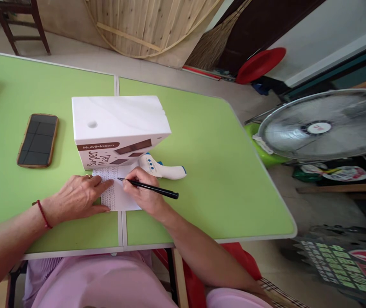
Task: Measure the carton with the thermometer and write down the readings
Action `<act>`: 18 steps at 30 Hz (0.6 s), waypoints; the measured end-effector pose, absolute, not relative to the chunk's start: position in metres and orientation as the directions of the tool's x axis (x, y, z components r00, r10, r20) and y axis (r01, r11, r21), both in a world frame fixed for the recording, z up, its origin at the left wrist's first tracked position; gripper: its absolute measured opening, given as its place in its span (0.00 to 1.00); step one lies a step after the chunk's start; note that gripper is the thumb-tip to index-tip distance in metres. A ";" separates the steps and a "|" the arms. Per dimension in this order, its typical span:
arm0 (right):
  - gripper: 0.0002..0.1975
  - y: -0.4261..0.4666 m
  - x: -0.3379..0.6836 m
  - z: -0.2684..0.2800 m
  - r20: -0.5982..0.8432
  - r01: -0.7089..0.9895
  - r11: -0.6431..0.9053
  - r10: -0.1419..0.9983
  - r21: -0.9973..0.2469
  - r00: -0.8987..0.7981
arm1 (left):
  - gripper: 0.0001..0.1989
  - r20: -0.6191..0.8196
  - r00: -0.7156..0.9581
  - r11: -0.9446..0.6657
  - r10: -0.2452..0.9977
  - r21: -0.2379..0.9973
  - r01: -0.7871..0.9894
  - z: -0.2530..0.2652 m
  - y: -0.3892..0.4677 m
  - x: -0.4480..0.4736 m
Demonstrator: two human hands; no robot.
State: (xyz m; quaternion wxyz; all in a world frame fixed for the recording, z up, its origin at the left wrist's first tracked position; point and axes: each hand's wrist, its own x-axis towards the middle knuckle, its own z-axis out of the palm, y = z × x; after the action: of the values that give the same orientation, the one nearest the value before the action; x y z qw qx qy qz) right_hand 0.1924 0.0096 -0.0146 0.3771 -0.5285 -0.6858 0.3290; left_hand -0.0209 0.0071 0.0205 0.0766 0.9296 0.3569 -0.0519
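My right hand (144, 188) grips a black pen (155, 188), its tip touching the white paper (125, 201). Lines of small handwriting cover the left part of the sheet. My left hand (82, 194) lies flat at the paper's left edge, fingers apart, with a fingertip on the sheet; it wears a ring and a red cord bracelet. Just beyond the paper stands a white box (119, 117) printed "NutriMotion Super Meal", hiding part of the sheet's far side. A white and blue handheld thermometer (166, 171) lies right of the box, partly behind my right hand.
A phone (38, 140) in a brown case lies left of the box on the green table (215, 188). A seam crosses the tabletop. Past the right edge are a fan (319, 127) and a red basin (260, 65). A wooden chair (22, 25) stands at the far left.
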 end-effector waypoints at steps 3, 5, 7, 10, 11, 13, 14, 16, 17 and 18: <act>0.06 0.010 0.192 -0.015 0.173 0.473 0.229 0.972 -0.851 -0.159 | 0.30 -0.171 0.734 -0.730 0.657 0.097 0.676 0.021 0.008 -0.020; 0.06 0.010 0.192 -0.014 0.180 0.468 0.236 0.970 -0.852 -0.161 | 0.30 -0.184 0.729 -0.727 0.659 0.094 0.681 0.021 0.008 -0.020; 0.06 0.010 0.192 -0.014 0.184 0.461 0.241 0.969 -0.854 -0.166 | 0.31 -0.195 0.725 -0.723 0.660 0.095 0.684 0.022 0.008 -0.020; 0.07 0.010 0.194 -0.012 0.199 0.448 0.257 0.965 -0.856 -0.174 | 0.30 -0.204 0.722 -0.720 0.661 0.099 0.687 0.023 0.008 -0.019; 0.07 0.010 0.194 -0.012 0.208 0.448 0.267 0.962 -0.853 -0.176 | 0.30 -0.206 0.722 -0.719 0.661 0.100 0.687 0.023 0.008 -0.019; 0.07 0.009 0.196 -0.009 0.226 0.472 0.286 0.957 -0.834 -0.180 | 0.30 -0.203 0.724 -0.720 0.660 0.104 0.686 0.023 0.008 -0.019; 0.07 0.009 0.198 -0.007 0.241 0.493 0.303 0.953 -0.816 -0.186 | 0.31 -0.197 0.726 -0.722 0.659 0.106 0.684 0.022 0.008 -0.020; 0.06 0.009 0.201 -0.003 0.289 0.545 0.365 0.931 -0.755 -0.224 | 0.31 -0.170 0.735 -0.728 0.656 0.112 0.676 0.020 0.007 -0.021; 0.05 0.008 0.203 -0.001 0.325 0.567 0.420 0.908 -0.709 -0.266 | 0.30 -0.145 0.742 -0.733 0.655 0.117 0.670 0.018 0.008 -0.021; 0.05 0.008 0.205 0.001 0.363 0.582 0.485 0.875 -0.653 -0.321 | 0.28 -0.107 0.752 -0.741 0.651 0.127 0.660 0.016 0.008 -0.022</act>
State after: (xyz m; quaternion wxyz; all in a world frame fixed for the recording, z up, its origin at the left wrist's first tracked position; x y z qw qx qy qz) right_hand 0.2051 0.0079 0.0011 0.3531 -0.4633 -0.7860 0.2070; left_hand -0.0223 0.0078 0.0165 0.0786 0.9325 0.3513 -0.0278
